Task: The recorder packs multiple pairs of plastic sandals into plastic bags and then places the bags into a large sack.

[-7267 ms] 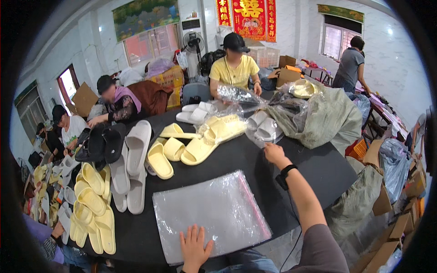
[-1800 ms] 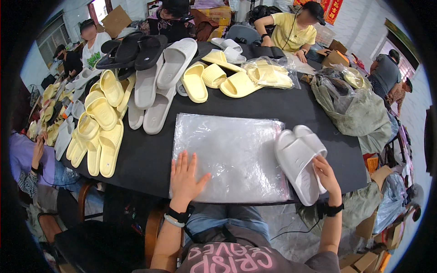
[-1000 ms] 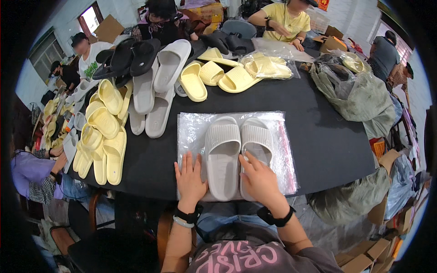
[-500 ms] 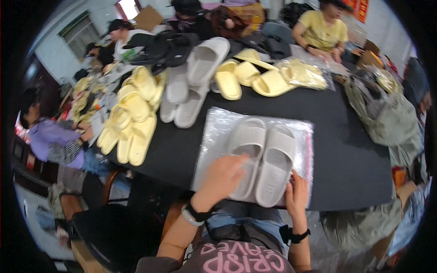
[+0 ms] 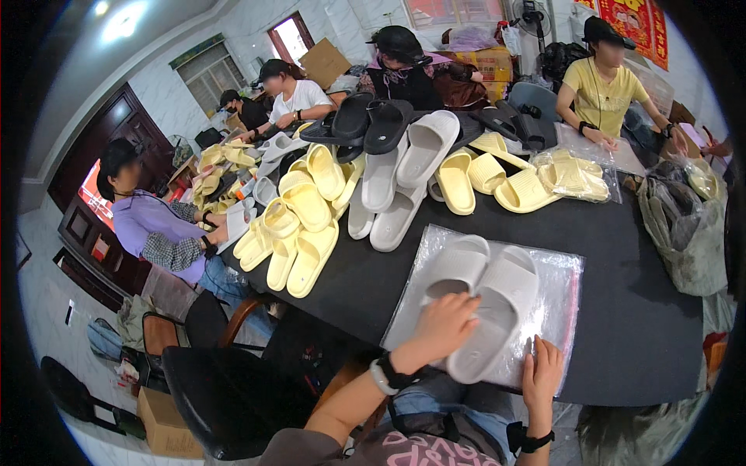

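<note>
While 2 grey slide sandals (image 5: 495,330) lie beneath and just beside the left hand (image 5: 444,326), whose hold I cannot tell, the right hand (image 5: 542,371) rests unclenched on the clear plastic bag (image 5: 561,289) underneath; light pressure there should prevent slipping while squaring the pair.

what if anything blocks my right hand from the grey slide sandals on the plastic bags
Nothing visible: your right hand is at the clear plastic bags, just right of the grey slide sandals, with only bare plastic in the gap. Your left hand lies across the left sandal, on the other side.
</note>
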The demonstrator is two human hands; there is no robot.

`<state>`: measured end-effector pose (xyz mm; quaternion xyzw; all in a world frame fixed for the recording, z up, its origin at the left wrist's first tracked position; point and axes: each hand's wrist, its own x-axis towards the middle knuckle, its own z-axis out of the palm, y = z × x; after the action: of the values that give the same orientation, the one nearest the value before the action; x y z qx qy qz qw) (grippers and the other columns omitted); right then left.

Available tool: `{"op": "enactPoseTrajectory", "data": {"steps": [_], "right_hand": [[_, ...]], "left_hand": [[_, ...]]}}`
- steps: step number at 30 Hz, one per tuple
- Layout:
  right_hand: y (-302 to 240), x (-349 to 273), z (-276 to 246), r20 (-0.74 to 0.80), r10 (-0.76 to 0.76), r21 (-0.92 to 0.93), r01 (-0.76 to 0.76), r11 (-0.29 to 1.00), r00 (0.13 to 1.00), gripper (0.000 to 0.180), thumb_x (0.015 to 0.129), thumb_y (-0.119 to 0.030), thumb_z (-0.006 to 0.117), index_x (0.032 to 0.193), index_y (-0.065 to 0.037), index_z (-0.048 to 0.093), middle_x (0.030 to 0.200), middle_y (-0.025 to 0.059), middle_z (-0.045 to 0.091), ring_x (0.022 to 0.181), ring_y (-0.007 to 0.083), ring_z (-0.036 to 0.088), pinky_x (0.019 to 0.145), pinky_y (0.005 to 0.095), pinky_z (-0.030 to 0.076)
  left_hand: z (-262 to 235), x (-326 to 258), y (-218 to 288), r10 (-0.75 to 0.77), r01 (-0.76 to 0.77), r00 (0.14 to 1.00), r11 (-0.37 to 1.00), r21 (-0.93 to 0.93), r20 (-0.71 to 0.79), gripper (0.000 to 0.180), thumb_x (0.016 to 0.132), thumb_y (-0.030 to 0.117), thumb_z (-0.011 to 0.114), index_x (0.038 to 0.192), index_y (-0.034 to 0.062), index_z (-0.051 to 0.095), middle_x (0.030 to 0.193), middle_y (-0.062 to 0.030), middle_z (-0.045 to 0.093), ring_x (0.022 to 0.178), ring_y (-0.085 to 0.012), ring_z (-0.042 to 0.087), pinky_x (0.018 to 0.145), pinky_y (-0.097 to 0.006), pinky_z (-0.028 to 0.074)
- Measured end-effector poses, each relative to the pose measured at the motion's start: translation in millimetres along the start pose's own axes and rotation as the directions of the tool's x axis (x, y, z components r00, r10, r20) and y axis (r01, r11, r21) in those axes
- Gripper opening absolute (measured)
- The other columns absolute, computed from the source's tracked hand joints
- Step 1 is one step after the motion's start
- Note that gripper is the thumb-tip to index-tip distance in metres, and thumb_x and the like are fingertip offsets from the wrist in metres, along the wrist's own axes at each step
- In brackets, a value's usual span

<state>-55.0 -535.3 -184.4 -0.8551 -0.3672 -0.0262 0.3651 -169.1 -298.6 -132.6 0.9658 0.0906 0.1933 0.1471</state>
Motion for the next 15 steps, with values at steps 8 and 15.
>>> {"op": "enactPoseTrajectory", "data": {"steps": [8,15], "right_hand": [[-1.6,2.1,1.4,0.010,-0.019,-0.039,0.020,0.999,1.000,0.038,0.088,-0.016,0.056,0.123,-0.001,0.058,0.117,0.0172,0.055,0.109,0.0347,0.050,0.097,0.0439,0.038],[-4.7,-0.2,3.3,-0.006,-0.010,-0.071,0.010,0.997,1.000,0.037,0.086,-0.014,0.059,0.121,-0.003,0.060,0.116,0.0165,0.056,0.108,0.0344,0.051,0.095,0.0442,0.039]], "left_hand": [[-126.0,-39.0,-137.2,-0.238,0.265,0.928,0.962,0.060,-0.286,0.035,0.090,0.017,0.062,0.121,0.0000,0.060,0.120,-0.0221,0.059,0.112,-0.0388,0.054,0.098,-0.046,0.042],[-246.3,-13.4,-310.6,-0.459,0.489,0.780,0.871,-0.043,-0.427,0.034,0.088,0.014,0.060,0.120,0.0020,0.062,0.122,-0.0210,0.061,0.118,-0.0376,0.054,0.101,-0.041,0.041]]}}
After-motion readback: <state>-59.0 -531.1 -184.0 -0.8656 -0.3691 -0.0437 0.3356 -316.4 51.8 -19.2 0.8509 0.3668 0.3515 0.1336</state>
